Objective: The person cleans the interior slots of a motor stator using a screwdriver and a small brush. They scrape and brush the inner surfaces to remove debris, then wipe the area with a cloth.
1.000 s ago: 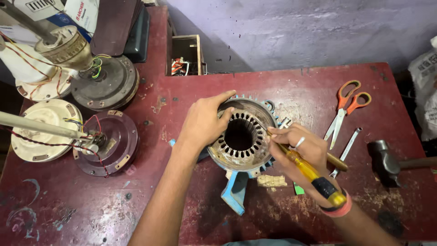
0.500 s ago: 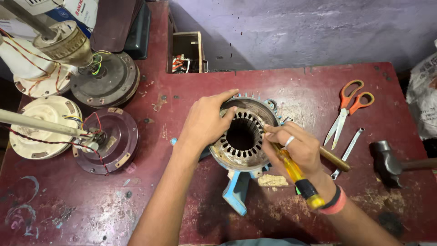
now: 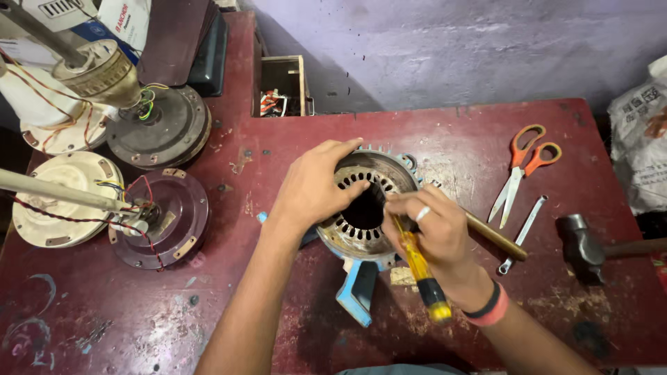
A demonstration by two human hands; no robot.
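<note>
Item: slotted metal stator ring [image 3: 361, 239], rusty, round, at the middle of your dark red workbench [image 3: 431, 132], seated on a blue bracket [image 3: 358, 292] that juts toward you.

Packages and labels: white printed sack [image 3: 636, 139] at the far right edge; white carton with coloured print [image 3: 125, 21] at top left, behind a dark flat panel [image 3: 177, 38]; small open wooden box [image 3: 281, 87] of wire ends at the back, against the purple wall.

Surroundings: orange-handled scissors [image 3: 521, 170], small flat spanner [image 3: 524, 232] and hammer [image 3: 590, 246] lie to the right, apart from one another. A wooden handle [image 3: 497, 237] runs out from behind your right hand. To the left stand a maroon fan motor housing [image 3: 163, 219], a cream one [image 3: 55, 201] and a grey one [image 3: 156, 132], each with loose wires. Nothing lies between you and the ring.

Grip: your left hand [image 3: 313, 191] is spread over the ring's left rim, fingers curled onto its top and inner edge. Your right hand [image 3: 434, 239] is closed around a yellow-handled screwdriver [image 3: 420, 271], its tip end at the ring's right inner edge, the black-banded butt pointing back toward you.
</note>
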